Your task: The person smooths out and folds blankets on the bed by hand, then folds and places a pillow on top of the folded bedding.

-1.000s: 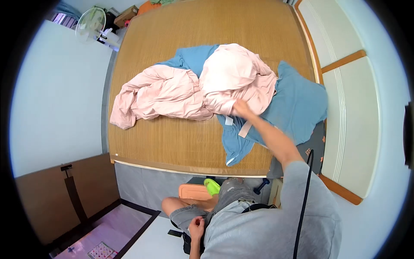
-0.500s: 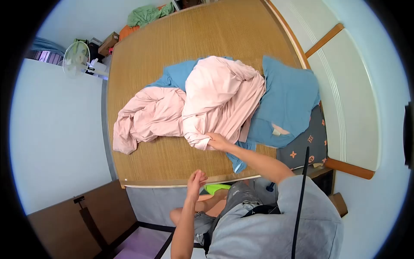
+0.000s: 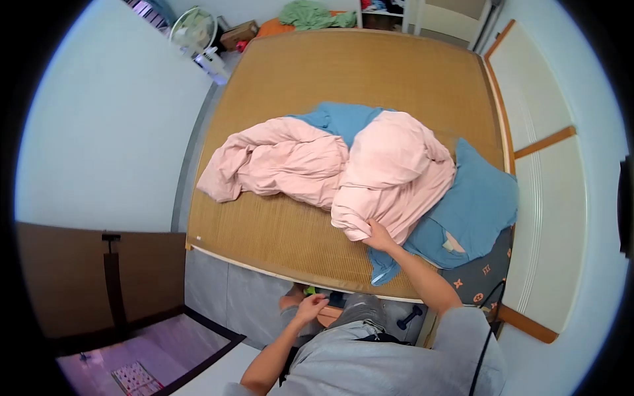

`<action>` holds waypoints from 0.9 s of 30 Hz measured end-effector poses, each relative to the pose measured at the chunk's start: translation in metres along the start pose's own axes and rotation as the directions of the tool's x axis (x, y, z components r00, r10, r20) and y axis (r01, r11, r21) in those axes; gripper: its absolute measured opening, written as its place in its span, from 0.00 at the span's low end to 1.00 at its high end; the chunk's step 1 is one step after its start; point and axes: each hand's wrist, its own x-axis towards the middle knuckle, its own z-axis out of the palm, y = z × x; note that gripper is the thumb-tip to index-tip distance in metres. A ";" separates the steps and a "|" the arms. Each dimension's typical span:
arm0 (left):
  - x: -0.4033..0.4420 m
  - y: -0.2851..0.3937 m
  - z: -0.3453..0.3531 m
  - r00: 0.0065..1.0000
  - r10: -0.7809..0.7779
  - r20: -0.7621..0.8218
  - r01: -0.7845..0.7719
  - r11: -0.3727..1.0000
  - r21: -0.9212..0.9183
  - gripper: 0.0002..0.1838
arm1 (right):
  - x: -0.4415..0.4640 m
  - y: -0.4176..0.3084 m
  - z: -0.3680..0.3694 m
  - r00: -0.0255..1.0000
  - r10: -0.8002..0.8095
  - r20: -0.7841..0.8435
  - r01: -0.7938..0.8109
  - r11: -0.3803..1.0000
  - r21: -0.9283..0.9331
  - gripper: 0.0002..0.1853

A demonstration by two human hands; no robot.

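A bunched pink quilt [image 3: 396,155] with blue fabric [image 3: 340,119] showing at its far side lies across the bed mat [image 3: 277,224]. My right hand [image 3: 380,236] is closed on the quilt's near edge. Beside the quilt on the right lies a blue pillow or cloth [image 3: 485,198], with a pale patch near its lower edge. My left hand [image 3: 312,307] hangs in front of my body, short of the bed's edge. Its fingers look loosely bent and apart, with nothing in them.
A dark grey patterned pillow or pad [image 3: 485,277] lies at the bed's right corner. A blue dumbbell [image 3: 409,317] is on the floor by my legs. Back left stands a fan [image 3: 195,30], near a cardboard box [image 3: 239,35]. Green cloth [image 3: 314,14] lies beyond the far edge.
The view has shifted, so the bed sits farther right and lower. My right hand stays on the quilt's edge; my left hand has dropped lower toward my body.
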 end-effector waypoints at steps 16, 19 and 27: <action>-0.026 -0.298 -0.201 0.775 -0.632 -0.015 0.603 0.746 -0.281 0.08 | 0.081 -0.069 0.046 0.884 -0.055 -0.463 -0.282 0.728 -0.625 0.47; 0.036 -0.341 -0.231 0.922 -0.358 -0.150 0.366 0.930 0.034 0.14 | 0.142 -0.101 0.043 0.976 -0.026 -0.218 -0.184 0.443 -0.878 0.51; 0.216 -0.160 -0.284 0.961 0.082 -0.266 0.023 0.929 0.370 0.15 | 0.195 -0.011 -0.001 0.979 0.123 0.163 0.132 0.222 -0.966 0.17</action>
